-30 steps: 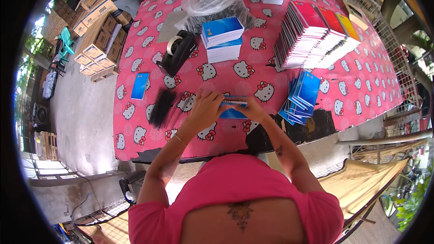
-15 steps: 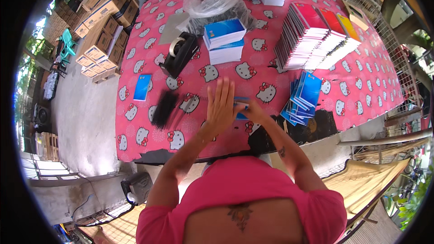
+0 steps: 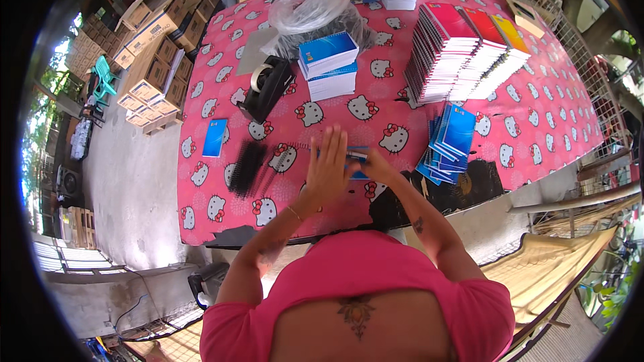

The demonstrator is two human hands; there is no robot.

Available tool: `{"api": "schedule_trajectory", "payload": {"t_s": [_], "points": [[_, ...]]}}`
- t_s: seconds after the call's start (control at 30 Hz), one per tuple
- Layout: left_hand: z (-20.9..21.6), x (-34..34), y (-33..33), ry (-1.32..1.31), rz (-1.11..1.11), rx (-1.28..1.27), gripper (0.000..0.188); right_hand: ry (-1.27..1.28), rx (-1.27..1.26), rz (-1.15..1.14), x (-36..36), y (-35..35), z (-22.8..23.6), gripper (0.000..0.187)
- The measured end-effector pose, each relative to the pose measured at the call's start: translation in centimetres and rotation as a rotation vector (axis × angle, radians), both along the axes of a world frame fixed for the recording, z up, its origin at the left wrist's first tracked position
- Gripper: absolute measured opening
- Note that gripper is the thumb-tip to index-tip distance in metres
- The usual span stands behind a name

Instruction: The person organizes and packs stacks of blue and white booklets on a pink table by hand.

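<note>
My right hand [image 3: 377, 167] clamps a blue notebook [image 3: 359, 150], my flat-fingered left hand [image 3: 326, 166] apparently threads a coil [image 3: 295, 145]; steady alignment required next.

Your top [image 3: 355, 261] was plain pink; the cloth [image 3: 416, 121] was pink too, printed with white cat faces and red bows. Your pad [image 3: 359, 175] showed blue. The stack [image 3: 329, 50] had blue covers, white page edges. Notebooks [image 3: 449, 47]: pinkish-red, red, yellow covers. Coils [image 3: 247, 169] and dispenser [image 3: 265, 97] were black, boxes [image 3: 151, 70] brown, chair [image 3: 104, 77] teal.
</note>
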State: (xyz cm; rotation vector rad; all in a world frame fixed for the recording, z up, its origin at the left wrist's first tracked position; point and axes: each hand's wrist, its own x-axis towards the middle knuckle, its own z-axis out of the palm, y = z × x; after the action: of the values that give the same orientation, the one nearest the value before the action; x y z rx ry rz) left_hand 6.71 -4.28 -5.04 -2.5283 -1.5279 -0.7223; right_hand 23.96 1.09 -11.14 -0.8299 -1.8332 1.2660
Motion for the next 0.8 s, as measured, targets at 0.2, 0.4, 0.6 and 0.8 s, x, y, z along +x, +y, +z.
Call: {"api": "schedule_trajectory", "payload": {"t_s": [0.2,0.4,0.6,0.8], "points": [[0.9,-3.0,1.7,-0.065,-0.191,-0.057,0.042,-0.134,-0.130,0.040,0.1,-0.3,1.8,0.032],[1.6,-1.6,1.7,-0.016,-0.117,-0.232,0.037,-0.046,-0.039,0.039,-0.1,0.0,0.9,0.036],[3.4,-3.8,3.6,-0.077,-0.227,-0.353,0.035,-0.068,-0.119,0.003,-0.2,-0.2,2.0,0.034],[1.0,-2.9,3.4,0.075,-0.135,-0.256,0.053,-0.106,-0.135,0.010,-0.2,-0.6,2.6,0.033]]}}
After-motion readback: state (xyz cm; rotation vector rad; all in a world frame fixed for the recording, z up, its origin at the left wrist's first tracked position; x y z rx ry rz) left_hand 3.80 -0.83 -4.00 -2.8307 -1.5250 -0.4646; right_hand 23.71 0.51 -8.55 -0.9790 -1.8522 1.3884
